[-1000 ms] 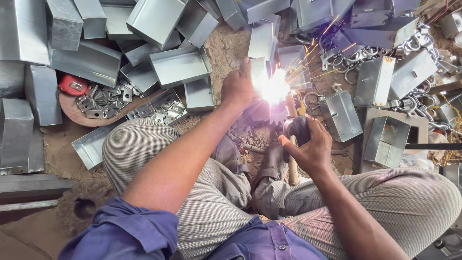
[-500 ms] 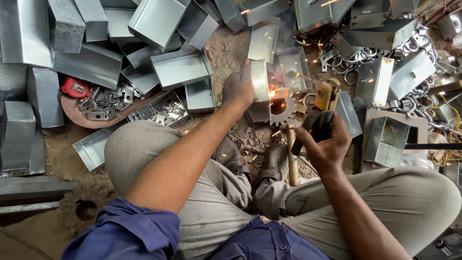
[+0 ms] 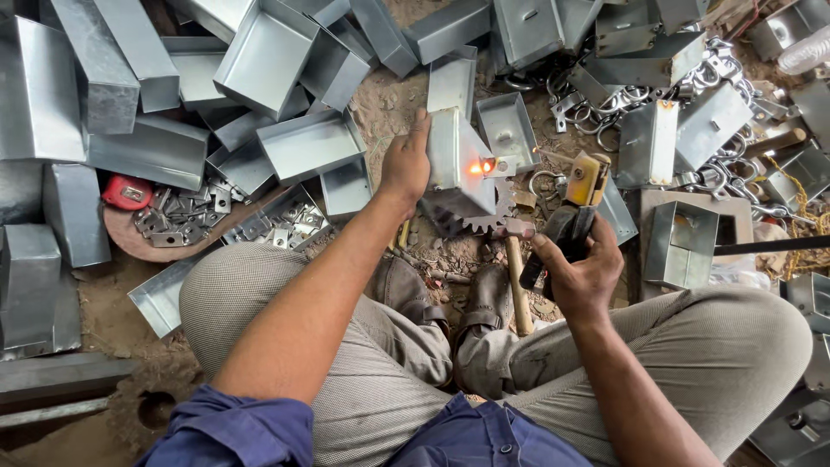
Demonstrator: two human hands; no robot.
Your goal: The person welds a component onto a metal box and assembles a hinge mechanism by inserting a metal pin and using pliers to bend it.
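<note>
Head view: the left hand [image 3: 405,164] is clamped on an upright metal box [image 3: 456,164] with a glowing spot, standing on a toothed gear [image 3: 475,220]. Right of the box, the right hand [image 3: 581,272] is closed around an electrode holder [image 3: 575,207]. A hammer [image 3: 516,277] lies below the box; loose boxes [image 3: 285,60] crowd behind it.

A metal box [image 3: 456,160] stands on a toothed gear [image 3: 474,218], the landmark here; the left hand [image 3: 406,163] is against the box's left side; the right hand [image 3: 581,272], right of the gear, grips an electrode holder [image 3: 577,203]. A hammer [image 3: 516,275] lies just below the gear; a tray of small brackets [image 3: 173,220] sits far left of it.
</note>
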